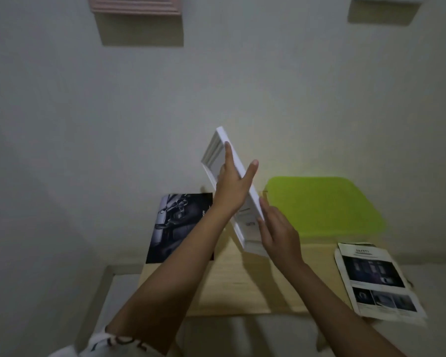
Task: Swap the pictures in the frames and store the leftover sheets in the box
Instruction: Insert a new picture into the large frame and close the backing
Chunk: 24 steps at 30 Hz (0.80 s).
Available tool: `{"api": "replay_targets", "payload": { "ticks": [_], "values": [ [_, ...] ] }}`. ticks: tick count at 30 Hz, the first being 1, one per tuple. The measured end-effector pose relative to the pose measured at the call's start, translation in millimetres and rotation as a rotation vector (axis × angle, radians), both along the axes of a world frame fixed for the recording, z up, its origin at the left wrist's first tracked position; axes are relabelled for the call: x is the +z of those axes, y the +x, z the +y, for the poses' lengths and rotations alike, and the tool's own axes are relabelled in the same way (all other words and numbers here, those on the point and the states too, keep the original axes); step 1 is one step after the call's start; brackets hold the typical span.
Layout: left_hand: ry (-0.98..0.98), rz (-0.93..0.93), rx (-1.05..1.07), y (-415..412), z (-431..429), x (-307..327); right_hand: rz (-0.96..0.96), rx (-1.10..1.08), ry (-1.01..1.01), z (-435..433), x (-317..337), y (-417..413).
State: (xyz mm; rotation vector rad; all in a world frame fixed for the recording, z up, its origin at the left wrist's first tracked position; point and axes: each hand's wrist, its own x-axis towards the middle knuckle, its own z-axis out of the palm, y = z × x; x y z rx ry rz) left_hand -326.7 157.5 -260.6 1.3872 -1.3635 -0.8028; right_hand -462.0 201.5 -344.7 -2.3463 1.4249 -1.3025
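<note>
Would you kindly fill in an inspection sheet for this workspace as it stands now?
Surface: small wooden table against a pale wall.
Job's things: white picture frame held tilted above the table; dark picture sheet flat at the left; green-lidded box at the back right; SAFETY sheet at the right edge.
Clutter: nothing seen.
Hands: left hand pinches the frame's upper part; right hand touches its lower end, grip unclear.
Cables: nothing seen.
Surroundings: pink frame on a wall shelf; second shelf upper right.
</note>
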Motion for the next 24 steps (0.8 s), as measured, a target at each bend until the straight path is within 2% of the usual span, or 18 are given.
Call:
{"api": "replay_targets", "payload": {
  "ticks": [3,6,12,17,19,21,24],
  "values": [
    [0.021,-0.048,0.045,16,4,-8,0.085,0.008,-0.021,3,0,11],
    [0.043,0.024,0.130,35,12,-17,0.105,0.076,0.005,8,-4,29],
    [0.062,0.281,0.148,85,25,-38,-0.156,0.239,0.255,17,-17,73],
    [0.105,0.352,0.120,125,37,-51,-0.345,0.329,0.496,27,-26,87],
    [0.150,0.390,0.116,138,43,-60,-0.374,0.292,0.516,23,-36,81],
    [0.201,0.443,0.101,149,47,-70,-0.404,0.134,0.522,8,-52,70],
    [0.269,0.530,0.083,160,54,-88,-0.391,-0.096,0.706,-18,-78,52]
  ]
}}
